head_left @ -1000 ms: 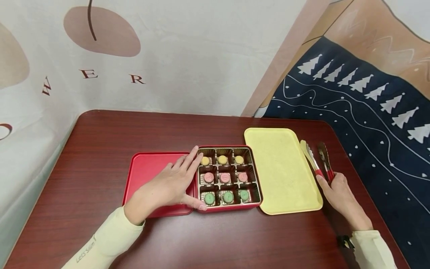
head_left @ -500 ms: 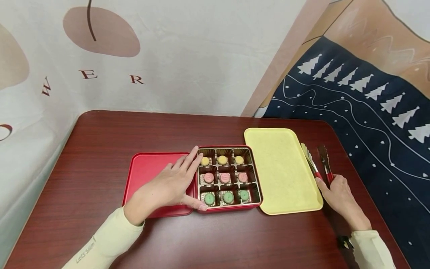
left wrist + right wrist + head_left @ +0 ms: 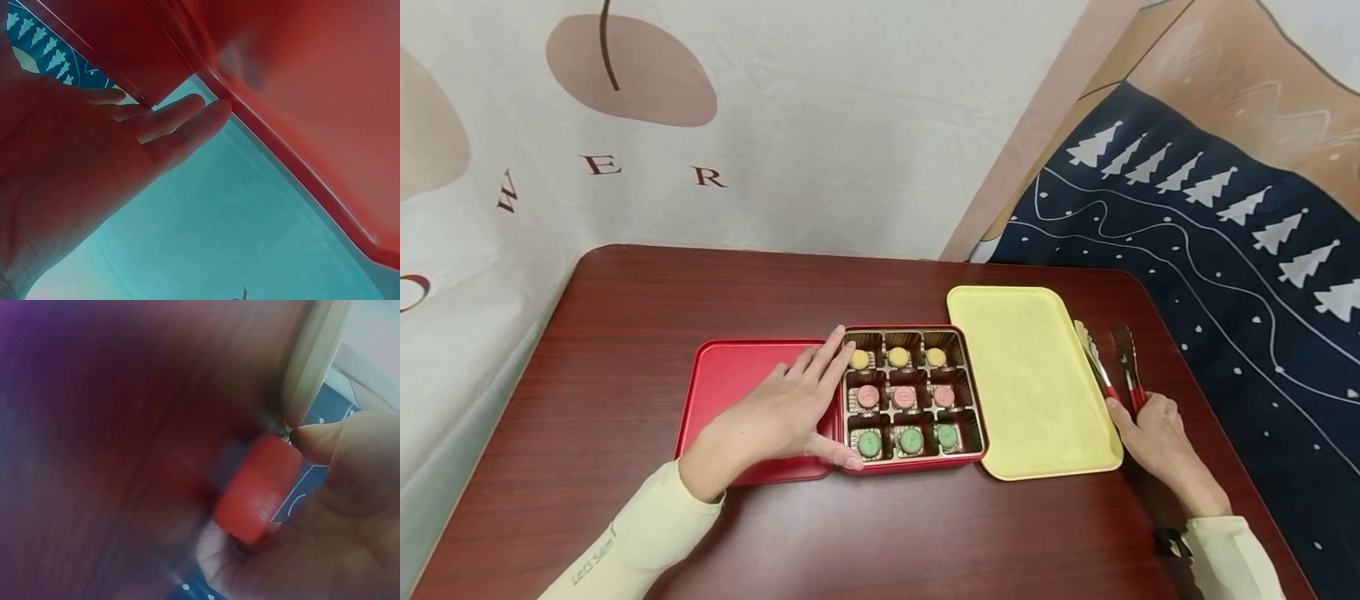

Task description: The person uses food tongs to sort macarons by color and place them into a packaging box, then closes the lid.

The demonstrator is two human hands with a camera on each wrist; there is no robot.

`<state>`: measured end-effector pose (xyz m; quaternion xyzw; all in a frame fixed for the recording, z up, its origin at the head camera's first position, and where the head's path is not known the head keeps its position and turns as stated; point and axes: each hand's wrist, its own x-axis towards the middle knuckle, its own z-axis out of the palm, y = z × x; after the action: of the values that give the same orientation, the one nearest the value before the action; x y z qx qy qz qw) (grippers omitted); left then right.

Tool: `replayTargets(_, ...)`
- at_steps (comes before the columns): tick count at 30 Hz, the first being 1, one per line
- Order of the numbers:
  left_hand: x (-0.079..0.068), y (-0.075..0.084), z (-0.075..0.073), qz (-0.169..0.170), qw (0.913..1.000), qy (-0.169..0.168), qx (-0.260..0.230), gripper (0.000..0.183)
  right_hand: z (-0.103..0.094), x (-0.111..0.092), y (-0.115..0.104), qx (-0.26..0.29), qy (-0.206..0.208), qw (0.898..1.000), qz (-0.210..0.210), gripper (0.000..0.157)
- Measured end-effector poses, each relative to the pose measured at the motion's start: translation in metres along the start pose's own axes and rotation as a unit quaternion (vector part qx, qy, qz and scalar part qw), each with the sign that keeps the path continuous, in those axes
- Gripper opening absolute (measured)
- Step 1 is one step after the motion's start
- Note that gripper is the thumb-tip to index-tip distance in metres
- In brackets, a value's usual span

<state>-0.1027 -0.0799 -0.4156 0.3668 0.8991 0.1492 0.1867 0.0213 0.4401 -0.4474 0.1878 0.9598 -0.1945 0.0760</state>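
Note:
My left hand [image 3: 775,421] spans the left side of a red box [image 3: 925,464], its thumb at the front edge and its fingers extended at the far left corner. Inside the box, gold-brown compartments hold small round sweets: yellow ones [image 3: 898,357] at the back, pink ones [image 3: 904,397] in the middle, green ones [image 3: 912,440] in front. My right hand [image 3: 1157,437] grips a pair of tongs [image 3: 1126,354] by the red handles, beside the yellow tray. The tongs' arms are spread apart with nothing between them. In the right wrist view a red handle [image 3: 259,487] shows close up.
A flat red lid [image 3: 733,379] lies left of the box, partly under my left forearm. The yellow tray [image 3: 1033,383] bears nothing and sits against the box's right side. Printed cloths [image 3: 820,125] hang behind the dark red table [image 3: 700,283].
My right hand and the tongs have shifted slightly nearer to me. The left hand, box, sweets and tray have kept their places.

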Motion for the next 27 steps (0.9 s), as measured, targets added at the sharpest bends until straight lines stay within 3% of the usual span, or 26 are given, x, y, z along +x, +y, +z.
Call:
replayTargets(19,-0.0023,0.0006,-0.0019,-0.003,1.0000,0.001,0.002,0.153,0.0029,-0.0063,-0.0048,-0.014,0.018,0.999,-0.026,0.084)
replayTargets(27,-0.0014,0.0023,-0.0020,-0.008,0.9999,-0.009,-0.004,0.152,-0.0030,-0.0043,-0.0092,0.017,0.131,0.990,-0.058,0.086)
